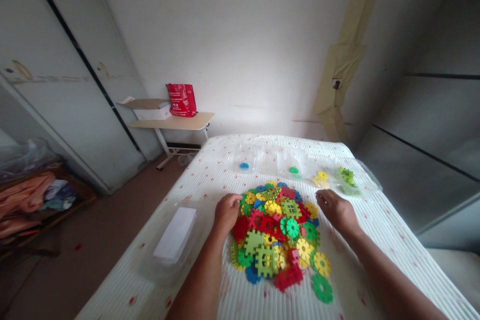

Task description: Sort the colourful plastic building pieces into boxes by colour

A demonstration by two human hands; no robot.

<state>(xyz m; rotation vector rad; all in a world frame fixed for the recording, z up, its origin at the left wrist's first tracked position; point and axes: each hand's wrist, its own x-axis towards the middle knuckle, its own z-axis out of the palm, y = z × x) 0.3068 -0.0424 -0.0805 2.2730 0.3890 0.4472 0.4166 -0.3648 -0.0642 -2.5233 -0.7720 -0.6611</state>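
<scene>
Pile of plastic pieces [279, 232] lies mid bed [375, 220], long axis near-to-far, and a green gear [322, 287] is at its near tip. Clear box [174, 235] sits left of it, apart. Pile lies between the hands. Left hand [227, 212] has its fingers curled onto the pile's left far edge; right hand [335, 210] is knuckles-up at the right far edge. Can't tell if either pinches a piece. Clear trays [300, 162] sit beyond the pile, with few pieces inside. Red bag [182, 100] stands on the side table [172, 122].
</scene>
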